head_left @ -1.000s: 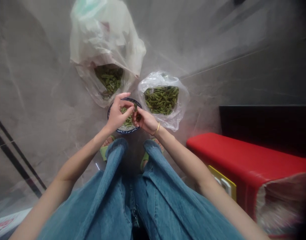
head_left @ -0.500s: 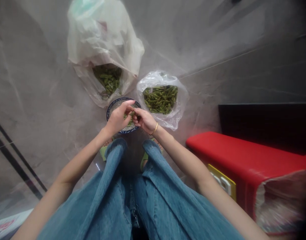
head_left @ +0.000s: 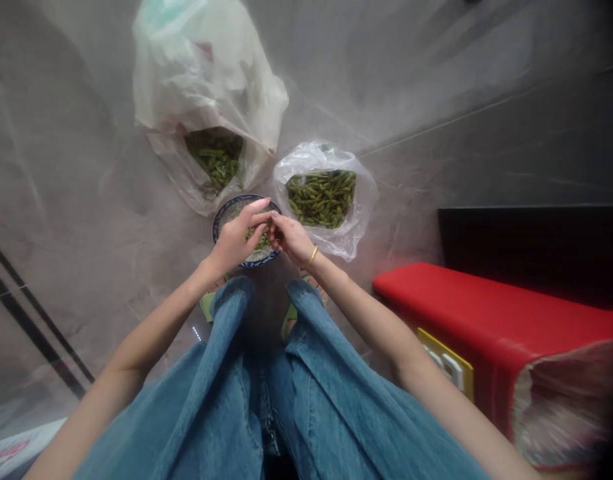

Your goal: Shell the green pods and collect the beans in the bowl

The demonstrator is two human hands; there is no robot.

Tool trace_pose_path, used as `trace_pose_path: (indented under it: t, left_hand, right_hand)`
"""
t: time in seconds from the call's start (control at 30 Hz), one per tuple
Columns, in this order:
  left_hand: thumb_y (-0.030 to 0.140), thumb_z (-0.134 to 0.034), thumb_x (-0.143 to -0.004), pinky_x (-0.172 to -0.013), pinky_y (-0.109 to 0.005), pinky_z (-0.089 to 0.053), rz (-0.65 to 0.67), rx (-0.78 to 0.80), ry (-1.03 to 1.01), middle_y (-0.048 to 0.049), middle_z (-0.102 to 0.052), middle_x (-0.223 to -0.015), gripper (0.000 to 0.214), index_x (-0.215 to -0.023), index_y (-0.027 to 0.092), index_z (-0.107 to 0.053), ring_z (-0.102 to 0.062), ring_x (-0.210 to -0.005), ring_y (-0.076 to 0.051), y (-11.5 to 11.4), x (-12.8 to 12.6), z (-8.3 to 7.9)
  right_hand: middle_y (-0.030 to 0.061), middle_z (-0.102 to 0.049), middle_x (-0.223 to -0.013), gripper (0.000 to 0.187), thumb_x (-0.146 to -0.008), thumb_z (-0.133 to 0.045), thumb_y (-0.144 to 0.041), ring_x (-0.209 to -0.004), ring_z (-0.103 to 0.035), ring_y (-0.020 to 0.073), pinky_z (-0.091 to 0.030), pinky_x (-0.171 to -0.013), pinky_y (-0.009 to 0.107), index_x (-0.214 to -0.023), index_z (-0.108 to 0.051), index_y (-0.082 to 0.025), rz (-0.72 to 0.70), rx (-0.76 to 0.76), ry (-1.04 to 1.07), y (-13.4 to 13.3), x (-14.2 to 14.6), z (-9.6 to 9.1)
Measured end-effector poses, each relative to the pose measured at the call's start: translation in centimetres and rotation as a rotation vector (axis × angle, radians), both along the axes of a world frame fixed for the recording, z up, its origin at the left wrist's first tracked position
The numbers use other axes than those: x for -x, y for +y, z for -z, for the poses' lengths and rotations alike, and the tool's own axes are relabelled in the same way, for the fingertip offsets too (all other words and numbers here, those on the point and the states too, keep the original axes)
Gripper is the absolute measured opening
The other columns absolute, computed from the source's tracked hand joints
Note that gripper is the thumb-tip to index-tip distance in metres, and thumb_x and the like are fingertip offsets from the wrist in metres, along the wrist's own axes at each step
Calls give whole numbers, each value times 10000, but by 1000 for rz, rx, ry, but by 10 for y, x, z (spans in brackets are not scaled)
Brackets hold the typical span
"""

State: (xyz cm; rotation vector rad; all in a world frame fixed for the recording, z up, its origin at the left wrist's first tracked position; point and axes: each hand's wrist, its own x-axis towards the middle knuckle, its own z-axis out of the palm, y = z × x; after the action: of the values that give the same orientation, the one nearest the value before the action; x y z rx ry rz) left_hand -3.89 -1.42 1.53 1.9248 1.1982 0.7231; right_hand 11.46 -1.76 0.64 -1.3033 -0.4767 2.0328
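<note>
My left hand and my right hand meet fingertip to fingertip above a blue-rimmed bowl on the floor. Both are pinched on a small green pod between them, too small to see clearly. The bowl holds green shelled bits. My right wrist wears a gold bangle. A clear plastic bag of green pods lies just right of the bowl. A larger white plastic bag with green pods or husks lies behind the bowl to the left.
I sit with blue jeans and green sandals over a grey tiled floor. A red box with a yellow label stands at my right, with a dark panel behind it. Black strips cross the floor at the far left.
My hands have drawn slightly upward and closer together over the bowl; the left fingers have closed from a raised curl into a pinch against the right fingertips.
</note>
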Motion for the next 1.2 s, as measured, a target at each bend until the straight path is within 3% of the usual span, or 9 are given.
trace_pose_path:
  t: [0.2, 0.3, 0.47, 0.57, 0.7, 0.87, 1.0, 1.2]
  left_hand:
    - [186, -437, -921, -877, -281, -530, 110, -57, 147, -82, -698, -1011, 429, -1347, 149, -396, -672, -967, -148, 0, 1, 3]
    - [165, -395, -917, -816, -257, -525, 153, -29, 73, -52, -684, -894, 440, -1356, 140, -373, -663, -868, -131, -2, 2, 2]
    - [218, -412, -926, -697, -237, -504, 116, 91, -59, 23, -600, -698, 460, -1376, 164, -333, -595, -652, -107, -2, 5, 0]
    - [230, -429, -928, -680, -234, -494, 106, 96, -79, 30, -583, -684, 436, -1356, 176, -365, -561, -609, -102, -1, 6, -3]
    - [174, -396, -928, -704, -233, -486, 165, -70, 58, -25, -632, -836, 379, -1299, 189, -475, -572, -712, -117, 0, 7, -5]
    - [114, -332, -931, -665, -231, -460, 316, -297, 355, -20, -588, -703, 422, -1301, 190, -520, -528, -700, -146, -2, 4, 5]
    - [145, -330, -953, -659, -226, -464, 229, -336, 427, -16, -578, -687, 413, -1333, 181, -486, -532, -692, -143, -8, 2, 18]
    - [200, -464, -942, -691, -220, -496, 5, -464, 233, -16, -648, -828, 364, -1303, 239, -489, -608, -758, -114, -18, 6, 34]
  right_hand:
    - [-76, -372, -446, 499, -737, -626, -625, -406, -308, 44, -204, -391, 208, -571, -446, -190, -86, -116, -137, -2, 4, 7]
    - [-83, -339, -434, 518, -729, -617, -648, -395, -271, 43, -184, -389, 213, -565, -416, -200, -148, -135, -82, -3, 2, 6]
    - [-71, -341, -447, 535, -745, -584, -673, -414, -277, 51, -200, -408, 220, -561, -408, -203, -276, -183, 23, -2, -5, 1]
    - [-64, -341, -463, 537, -754, -577, -667, -441, -275, 56, -204, -432, 227, -553, -420, -195, -234, -267, -17, -4, -4, 0]
    - [-54, -326, -471, 563, -751, -557, -670, -490, -273, 66, -200, -471, 237, -509, -394, -188, -128, -363, -226, -9, 2, 7]
    - [-51, -298, -471, 543, -784, -532, -600, -514, -250, 69, -169, -488, 244, -481, -343, -190, -124, -313, -469, -19, 6, 23]
    - [-53, -335, -502, 534, -753, -538, -661, -515, -277, 73, -202, -478, 235, -539, -388, -195, -38, -250, -390, -22, 9, 25]
    - [-60, -332, -550, 480, -732, -586, -670, -494, -278, 83, -232, -455, 236, -669, -420, -223, 74, -143, -59, -25, 18, 12]
